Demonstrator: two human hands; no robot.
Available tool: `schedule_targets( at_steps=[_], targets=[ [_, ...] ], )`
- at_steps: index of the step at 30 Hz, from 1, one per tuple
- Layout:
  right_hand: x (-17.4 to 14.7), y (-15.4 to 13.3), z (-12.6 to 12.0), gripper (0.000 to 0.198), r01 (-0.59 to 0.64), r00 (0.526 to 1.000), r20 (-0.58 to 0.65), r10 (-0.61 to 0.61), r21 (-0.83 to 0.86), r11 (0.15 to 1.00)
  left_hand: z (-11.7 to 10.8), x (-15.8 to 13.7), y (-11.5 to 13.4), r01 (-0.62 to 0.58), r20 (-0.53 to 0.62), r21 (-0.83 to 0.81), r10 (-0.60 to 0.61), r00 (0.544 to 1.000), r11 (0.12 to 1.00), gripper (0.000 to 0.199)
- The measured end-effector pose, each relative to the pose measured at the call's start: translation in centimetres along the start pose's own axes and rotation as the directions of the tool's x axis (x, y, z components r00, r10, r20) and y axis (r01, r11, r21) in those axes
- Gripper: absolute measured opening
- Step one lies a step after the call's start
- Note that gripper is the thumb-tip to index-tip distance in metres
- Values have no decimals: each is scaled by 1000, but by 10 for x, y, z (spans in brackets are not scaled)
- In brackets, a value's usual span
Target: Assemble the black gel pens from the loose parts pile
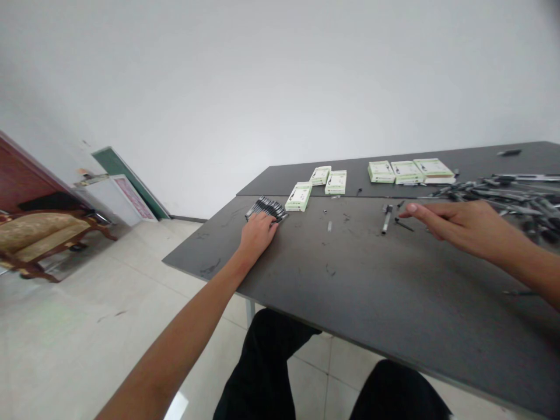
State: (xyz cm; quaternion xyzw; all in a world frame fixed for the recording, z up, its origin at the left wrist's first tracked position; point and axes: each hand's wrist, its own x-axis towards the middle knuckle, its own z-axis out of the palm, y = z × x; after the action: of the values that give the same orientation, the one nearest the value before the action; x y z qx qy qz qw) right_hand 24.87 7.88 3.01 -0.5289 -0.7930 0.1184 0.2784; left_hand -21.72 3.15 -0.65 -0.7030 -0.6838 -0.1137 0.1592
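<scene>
My left hand (257, 232) rests at the near end of a row of black-capped pens (265, 205) laid side by side. Its fingers are bent down over them, and the thumb lies along the right end of the row. To the right, my right hand (466, 226) is held over the table with thumb and fingertips drawn together. Whether something small is between them I cannot make out. Close to its fingertips lie a single pen (387, 219) and a thin black piece (404, 225). A large loose pile of pens (520, 201) lies behind this hand and is partly hidden by it.
Pale green-and-white boxes stand on the dark table (306, 274): one box (298, 196) beside the pen row, two behind it, and three more (406, 171) farther right. A clear small strip (329, 226) lies mid-table. A carved chair (44, 233) stands on the floor at left.
</scene>
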Motion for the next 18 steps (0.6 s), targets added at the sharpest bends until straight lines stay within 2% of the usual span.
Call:
schedule_targets(
  at_steps=[10, 15, 18],
  targets=[
    [-2, 2, 1, 95, -42, 999, 9, 42, 9, 999, 6, 5, -6, 15, -59, -18, -16, 998, 1000, 19],
    [-1, 6, -3, 84, -53, 998, -40, 53, -5, 999, 7, 6, -7, -8, -125, -64, 0, 992, 998, 16],
    [2, 11, -13, 78, -42, 989, -141, 41, -2, 999, 5, 7, -4, -38, -205, -117, 13, 979, 992, 23]
  ],
)
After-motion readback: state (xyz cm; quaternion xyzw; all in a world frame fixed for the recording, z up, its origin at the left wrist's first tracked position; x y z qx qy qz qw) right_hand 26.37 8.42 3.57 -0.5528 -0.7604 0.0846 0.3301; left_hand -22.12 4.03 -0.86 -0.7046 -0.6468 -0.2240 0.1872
